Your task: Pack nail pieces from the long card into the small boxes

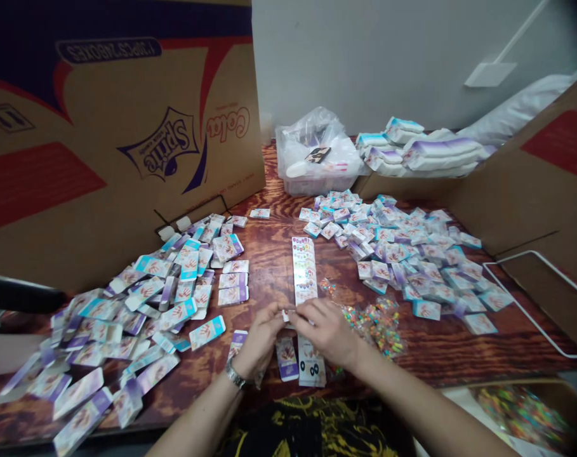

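Note:
My left hand (264, 336), with a watch at the wrist, and my right hand (324, 327) meet at the middle of the table. Between their fingertips they pinch a small white piece (287, 315), too small to make out fully. Just beyond and below the hands runs a strip of printed sheets (304, 270). A purple and white small box (287, 359) lies under the hands, and another box (237, 343) is beside my left hand. Clear packets of colourful pieces (381, 324) lie to the right of my right hand.
Small flat boxes (178, 314) pile at the left, more boxes (412, 247) at the right. Large cartons (126, 139) flank the table (269, 254). A plastic tub (311, 184) and wrapped packs (440, 152) stand at the back. An open carton (521, 406) of colourful packets sits lower right.

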A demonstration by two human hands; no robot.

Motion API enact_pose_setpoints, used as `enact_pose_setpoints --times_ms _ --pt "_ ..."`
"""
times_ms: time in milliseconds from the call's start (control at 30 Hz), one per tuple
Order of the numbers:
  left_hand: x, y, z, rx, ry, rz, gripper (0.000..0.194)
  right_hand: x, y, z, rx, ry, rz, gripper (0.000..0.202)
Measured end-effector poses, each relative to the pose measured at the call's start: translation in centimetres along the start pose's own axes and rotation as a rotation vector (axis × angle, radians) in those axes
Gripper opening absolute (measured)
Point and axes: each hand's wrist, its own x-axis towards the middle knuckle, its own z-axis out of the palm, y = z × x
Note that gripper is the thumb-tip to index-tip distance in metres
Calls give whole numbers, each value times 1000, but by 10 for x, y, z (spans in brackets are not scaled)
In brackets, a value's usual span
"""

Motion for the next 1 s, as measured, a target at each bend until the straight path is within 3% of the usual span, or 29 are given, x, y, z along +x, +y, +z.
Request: enact_pose_setpoints --times_ms 133,233,367,433,533,633,800,900,1000 --pt "0 -6 4 -244 -5 -118 19 -17 -8 8 -117 -13 -77 25" --pt "-2 -10 5 -212 -77 -110 25 -24 0 10 -6 -28 -42 20" --pt "-3 -9 2 112 -114 -25 32 -28 38 1 259 -103 307 13" --pt "-2 -9 -3 226 -101 27 32 -30 67 -5 223 -179 467 16" --pt "0 -10 -9 287 -76 66 29 -34 107 -8 183 -354 426 16" --pt "0 -13 -13 374 -77 84 27 -34 128 0 192 -475 358 7" --pt "-8 -11 -27 691 8 182 26 -34 134 13 161 -569 357 14" --pt "-19 -13 -35 1039 95 286 28 -38 134 15 161 -591 397 21" --pt "-33 -24 -33 1419 61 392 31 -43 135 16 144 -596 465 20"
